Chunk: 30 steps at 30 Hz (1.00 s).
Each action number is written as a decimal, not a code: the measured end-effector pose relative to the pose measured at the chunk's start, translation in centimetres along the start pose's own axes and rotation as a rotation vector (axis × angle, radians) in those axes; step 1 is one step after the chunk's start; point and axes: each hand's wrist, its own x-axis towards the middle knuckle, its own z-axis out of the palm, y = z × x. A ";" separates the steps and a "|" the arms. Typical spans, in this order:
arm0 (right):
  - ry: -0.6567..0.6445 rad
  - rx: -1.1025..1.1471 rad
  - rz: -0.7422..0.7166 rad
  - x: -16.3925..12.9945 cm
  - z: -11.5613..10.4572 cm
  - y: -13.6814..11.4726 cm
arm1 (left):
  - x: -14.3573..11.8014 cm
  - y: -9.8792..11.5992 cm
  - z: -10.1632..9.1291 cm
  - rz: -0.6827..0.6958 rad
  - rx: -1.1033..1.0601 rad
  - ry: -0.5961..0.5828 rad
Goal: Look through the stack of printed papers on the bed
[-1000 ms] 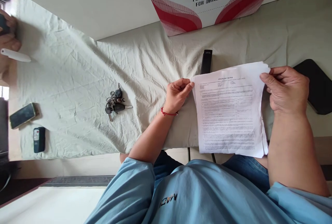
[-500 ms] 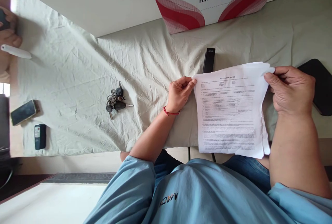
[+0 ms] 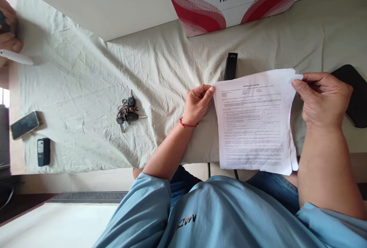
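So, printed sheets (image 3: pixel 252 125) between left grip (image 3: pixel 197 103) and right grip (image 3: pixel 325 100); a top corner snug in each

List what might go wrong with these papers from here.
The left hand and right hand pinch the papers only near the upper corners, so sheets might slip. Their lower right edges are uneven and could fan apart. They might also bump the black object they partly hide.
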 end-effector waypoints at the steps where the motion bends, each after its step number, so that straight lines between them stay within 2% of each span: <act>1: 0.014 0.007 -0.016 0.0 0.0 0.1 | 0.0 0.0 0.0 0.003 -0.001 -0.001; 8: -0.003 0.037 -0.061 0.0 0.1 0.1 | 0.2 -0.1 -0.1 0.020 0.003 0.009; 17: -0.009 0.019 -0.018 -0.2 0.4 -0.9 | 0.2 0.0 -0.1 0.010 0.031 0.010; 25: -0.093 -0.007 -0.066 0.0 0.7 -0.8 | 0.1 0.2 -0.1 0.013 0.081 0.006; 30: -0.171 -0.249 -0.065 0.3 0.1 0.0 | 0.1 0.4 0.0 0.023 0.107 0.011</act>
